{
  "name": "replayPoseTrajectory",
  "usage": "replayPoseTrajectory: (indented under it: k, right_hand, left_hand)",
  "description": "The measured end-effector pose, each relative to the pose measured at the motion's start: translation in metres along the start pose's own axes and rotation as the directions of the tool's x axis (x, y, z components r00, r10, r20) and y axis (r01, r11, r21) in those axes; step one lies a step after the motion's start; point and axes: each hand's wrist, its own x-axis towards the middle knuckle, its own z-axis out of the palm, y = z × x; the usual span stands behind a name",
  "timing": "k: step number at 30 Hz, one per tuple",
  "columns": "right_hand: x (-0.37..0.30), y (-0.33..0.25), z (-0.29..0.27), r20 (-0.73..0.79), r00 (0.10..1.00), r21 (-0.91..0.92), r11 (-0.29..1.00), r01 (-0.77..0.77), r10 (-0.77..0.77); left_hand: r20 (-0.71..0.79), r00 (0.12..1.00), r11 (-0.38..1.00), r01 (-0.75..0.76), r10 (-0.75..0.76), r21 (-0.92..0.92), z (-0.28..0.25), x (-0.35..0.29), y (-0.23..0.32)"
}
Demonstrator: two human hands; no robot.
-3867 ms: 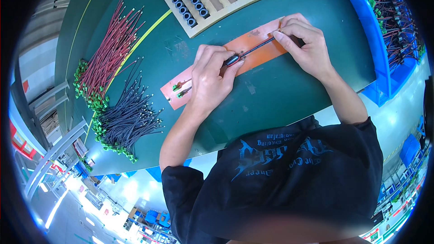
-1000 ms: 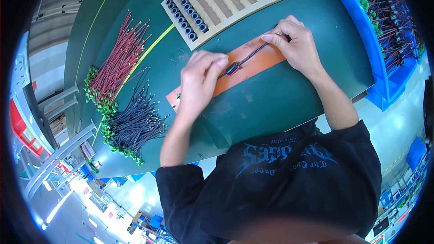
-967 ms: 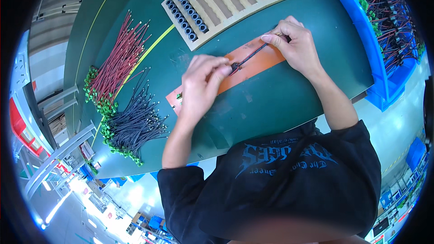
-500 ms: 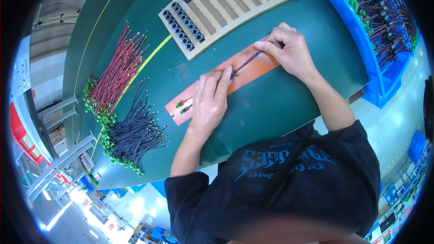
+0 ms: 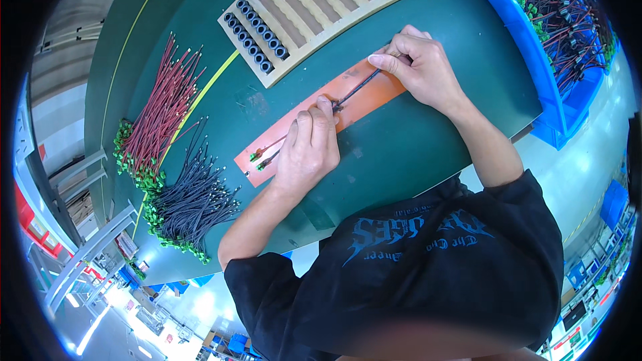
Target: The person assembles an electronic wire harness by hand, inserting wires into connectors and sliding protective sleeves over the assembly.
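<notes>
A dark cable (image 5: 359, 89) runs taut over a narrow orange board (image 5: 374, 100) between my two hands. My left hand (image 5: 311, 142) is closed with thumb and fingers pinching near a dark knot-like joint on the cable. Past this hand, a red and a black wire run to two green connectors (image 5: 257, 160) at the board's left end. My right hand (image 5: 424, 70) pinches the cable's far end near the board's upper right end, hiding the tip.
Bundles of red wires (image 5: 164, 103) and black wires (image 5: 197, 194) with green connectors lie at left on the green table (image 5: 374, 160). A slotted wooden rack (image 5: 314, 13) with several black ring-shaped parts (image 5: 257, 37) stands beyond. A blue bin (image 5: 528, 33) of wire assemblies is at right.
The view has shifted slightly. My left forearm has swung outward to the left, and more of the wires leading to the green connectors shows. My right hand keeps its pinch on the cable.
</notes>
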Motion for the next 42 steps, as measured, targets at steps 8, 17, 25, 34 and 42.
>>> replayPoseTrajectory:
  k: [8, 17, 25, 34, 42]
  right_hand:
    - [0.002, -0.004, -0.006, 0.027, 1.0, 0.017, 1.0, -0.013, 0.012]
    - [0.0, -0.004, -0.006, 0.068, 0.996, 0.013, 0.998, -0.057, 0.056]
    - [-0.006, 0.009, 0.002, 0.007, 0.994, 0.021, 0.994, 0.108, -0.108]
    - [0.002, 0.0, 0.001, -0.029, 0.994, -0.037, 0.994, 0.106, -0.107]
    - [-0.005, -0.007, -0.002, -0.11, 0.988, 0.116, 0.989, -0.095, 0.108]
  left_hand:
    - [-0.116, 0.981, 0.987, -0.151, 0.157, 0.061, -0.004, 0.0, -0.017]
    - [0.153, 0.966, 0.453, 0.233, -0.207, -0.861, 0.004, 0.057, -0.068]
    - [0.557, 0.799, 0.242, 0.508, 0.227, -0.827, 0.024, 0.108, -0.048]
    - [0.463, 0.878, 0.161, 0.477, -0.119, -0.864, 0.017, 0.102, -0.033]
    - [0.352, 0.9, 0.171, 0.401, -0.257, -0.9, 0.022, 0.072, -0.013]
